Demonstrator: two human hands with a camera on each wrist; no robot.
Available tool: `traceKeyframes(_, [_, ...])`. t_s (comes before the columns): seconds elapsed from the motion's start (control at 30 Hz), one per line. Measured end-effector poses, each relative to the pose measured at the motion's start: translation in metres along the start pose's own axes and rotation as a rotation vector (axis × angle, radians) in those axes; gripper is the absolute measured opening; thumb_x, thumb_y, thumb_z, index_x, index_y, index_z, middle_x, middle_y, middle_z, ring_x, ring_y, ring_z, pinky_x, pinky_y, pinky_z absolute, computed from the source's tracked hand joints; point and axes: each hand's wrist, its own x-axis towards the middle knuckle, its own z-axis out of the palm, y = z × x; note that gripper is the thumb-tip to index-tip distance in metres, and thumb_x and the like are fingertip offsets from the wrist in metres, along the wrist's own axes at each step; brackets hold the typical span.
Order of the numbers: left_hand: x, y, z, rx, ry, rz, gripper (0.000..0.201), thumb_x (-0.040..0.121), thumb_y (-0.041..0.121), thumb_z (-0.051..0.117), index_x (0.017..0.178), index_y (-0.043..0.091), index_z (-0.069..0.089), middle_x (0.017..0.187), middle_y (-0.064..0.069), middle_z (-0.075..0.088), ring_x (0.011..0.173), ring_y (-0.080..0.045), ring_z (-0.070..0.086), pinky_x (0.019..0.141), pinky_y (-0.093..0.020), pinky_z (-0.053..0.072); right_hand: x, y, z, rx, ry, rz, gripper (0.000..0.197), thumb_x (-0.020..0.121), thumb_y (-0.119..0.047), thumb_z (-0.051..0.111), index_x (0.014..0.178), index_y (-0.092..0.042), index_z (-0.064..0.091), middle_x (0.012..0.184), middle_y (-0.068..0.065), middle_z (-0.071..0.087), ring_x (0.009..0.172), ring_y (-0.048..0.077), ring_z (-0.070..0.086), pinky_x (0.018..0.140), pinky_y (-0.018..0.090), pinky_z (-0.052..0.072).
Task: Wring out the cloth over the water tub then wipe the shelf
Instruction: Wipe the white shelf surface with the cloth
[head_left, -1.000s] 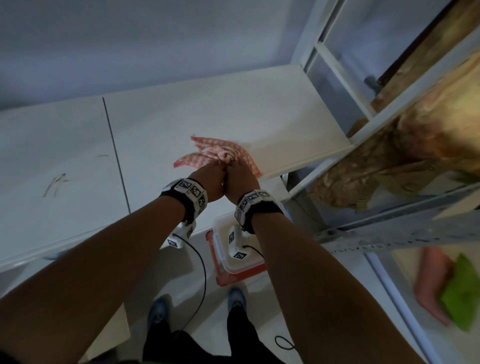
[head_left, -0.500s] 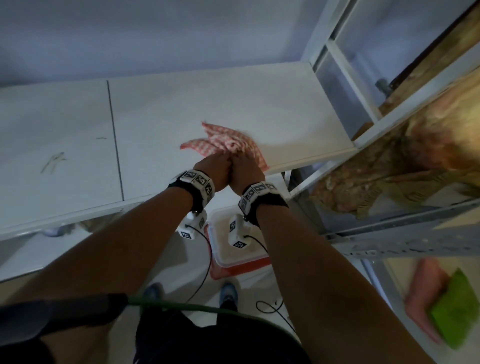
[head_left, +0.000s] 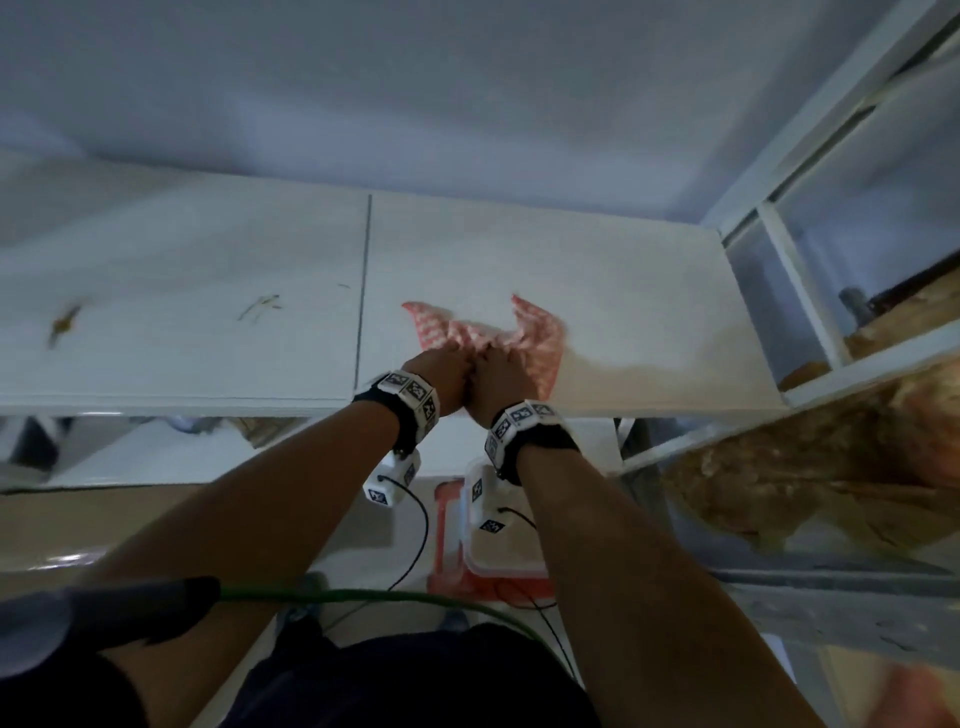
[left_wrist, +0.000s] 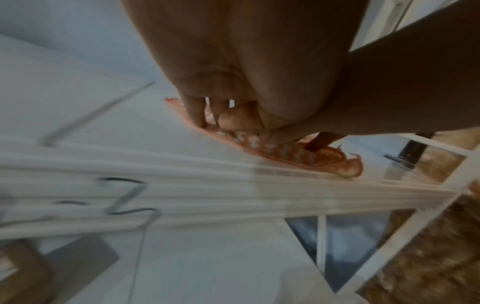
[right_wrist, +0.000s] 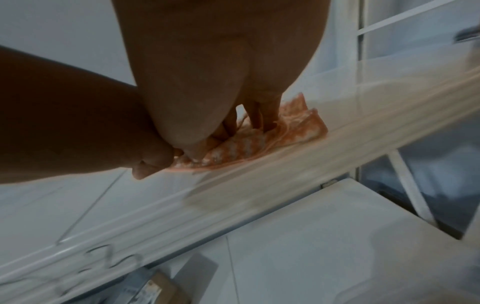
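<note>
A red-and-white checked cloth lies bunched on the white shelf, close to its front edge. My left hand and right hand sit side by side on the cloth, touching each other, knuckles up. In the left wrist view the left fingers and thumb bear down on the cloth and gather it. In the right wrist view the right fingers dig into the raised folds of the cloth. The water tub, red-rimmed, stands on the floor below my wrists.
Left of a seam the shelf board carries two dirt marks. A damp-looking streak lies right of the cloth. A white frame closes the shelf's right end. A green cable crosses near my body.
Both hands have slid the cloth left along the shelf toward the seam. Its corners now fan out to both sides.
</note>
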Motion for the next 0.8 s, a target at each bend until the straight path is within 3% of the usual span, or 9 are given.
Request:
traceKeyframes(0.07, [-0.019,-0.028,-0.003,-0.072,0.009,-0.099,0.049,0.099,0.017,0.039,0.147,0.009,0.035,0.156,-0.010,0.028,0.144,-0.027,0.026,0.114,-0.040,0.033,-0.008,-0.037,-0.022,-0.049,-0.007,-0.090,0.062,0.082,-0.040,0.027,0.133,-0.014,0.050,0.133,0.013,0.053,0.120,0.038,0.046,0.100,0.052,0.039])
traceKeyframes(0.2, [-0.054,-0.094,-0.004,-0.205,0.021,-0.262,0.047,0.090,0.021,0.044,0.138,0.022,0.043,0.147,-0.010,0.041,0.128,-0.029,0.050,0.100,-0.046,0.047,-0.012,-0.104,-0.057,-0.065,0.048,-0.294,0.043,0.094,-0.028,0.040,0.131,-0.011,0.054,0.134,0.015,0.055,0.124,0.036,0.048,0.105,0.051,0.035])
traceKeyframes(0.33, [-0.083,-0.149,0.006,-0.282,0.038,-0.373,0.049,0.087,0.025,0.041,0.137,0.024,0.045,0.151,-0.008,0.039,0.136,-0.029,0.043,0.104,-0.049,0.044,0.000,-0.161,-0.064,-0.067,0.032,-0.381,0.048,0.095,-0.035,0.039,0.136,-0.015,0.053,0.143,0.012,0.049,0.133,0.034,0.041,0.112,0.051,0.029])
traceKeyframes(0.53, [-0.119,-0.194,0.010,-0.346,0.076,-0.455,0.050,0.085,0.026,0.042,0.135,0.022,0.047,0.149,-0.010,0.041,0.133,-0.032,0.046,0.103,-0.047,0.045,0.015,-0.224,-0.070,-0.066,0.000,-0.379,0.055,0.089,-0.040,0.041,0.138,-0.015,0.050,0.145,0.012,0.047,0.130,0.036,0.045,0.110,0.049,0.034])
traceKeyframes(0.63, [-0.130,-0.205,0.005,-0.391,0.114,-0.486,0.044,0.086,0.026,0.045,0.130,0.023,0.051,0.142,-0.010,0.047,0.123,-0.033,0.053,0.097,-0.046,0.048,0.022,-0.240,-0.074,-0.100,0.023,-0.382,0.057,0.086,-0.044,0.040,0.135,-0.018,0.053,0.142,0.009,0.051,0.126,0.034,0.049,0.107,0.046,0.037])
traceKeyframes(0.8, [-0.126,-0.233,0.005,-0.405,0.172,-0.489,0.041,0.089,0.019,0.049,0.129,0.020,0.054,0.141,-0.009,0.047,0.129,-0.030,0.049,0.099,-0.046,0.048,0.045,-0.263,-0.078,-0.168,0.066,-0.402,0.060,0.088,-0.042,0.039,0.144,-0.019,0.042,0.149,0.011,0.042,0.131,0.035,0.043,0.111,0.047,0.031])
